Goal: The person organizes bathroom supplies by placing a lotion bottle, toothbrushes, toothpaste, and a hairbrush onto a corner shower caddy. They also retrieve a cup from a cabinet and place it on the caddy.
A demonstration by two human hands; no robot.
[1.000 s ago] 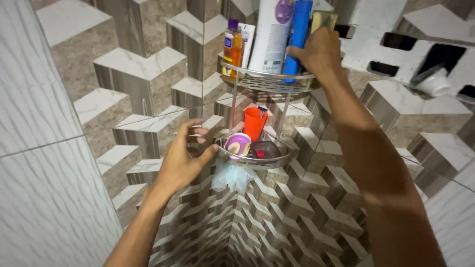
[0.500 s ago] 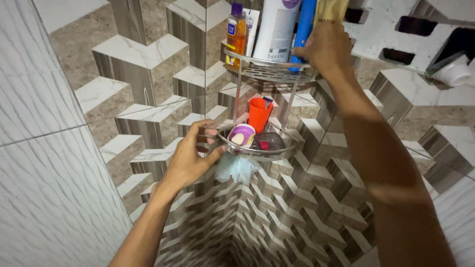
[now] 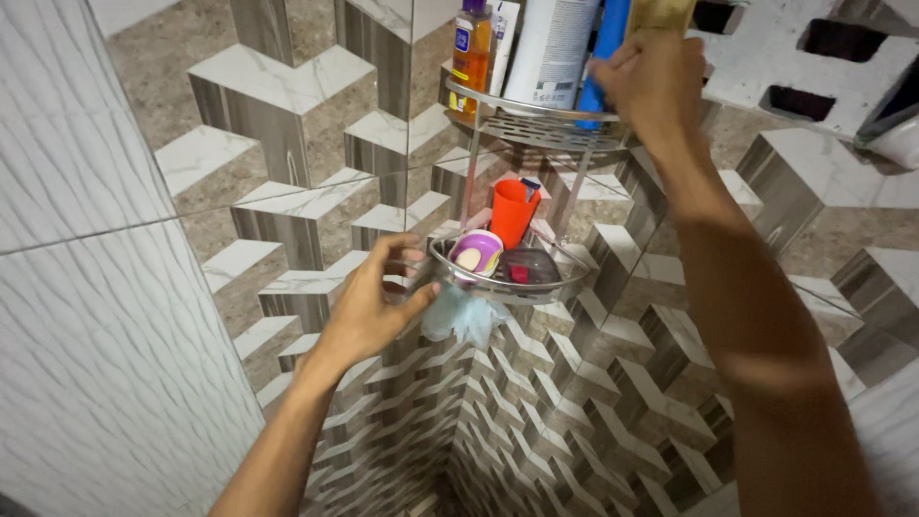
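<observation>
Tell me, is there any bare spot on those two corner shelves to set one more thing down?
The upper shelf is crowded: an orange bottle, a white bottle and a blue bottle stand packed together, with the right hand at its rim. The lower shelf has a bare patch right of the purple-and-white dish, before the orange cup, around a small red thing. The left hand grips its left rim.

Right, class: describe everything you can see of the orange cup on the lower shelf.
The orange cup looks like plain plastic, wider at the rim than the base. It stands upright at the back of the lower wire shelf, behind a small purple tub. Something thin sticks out of its top. Neither hand touches it; the left hand grips the shelf's rim.
</observation>
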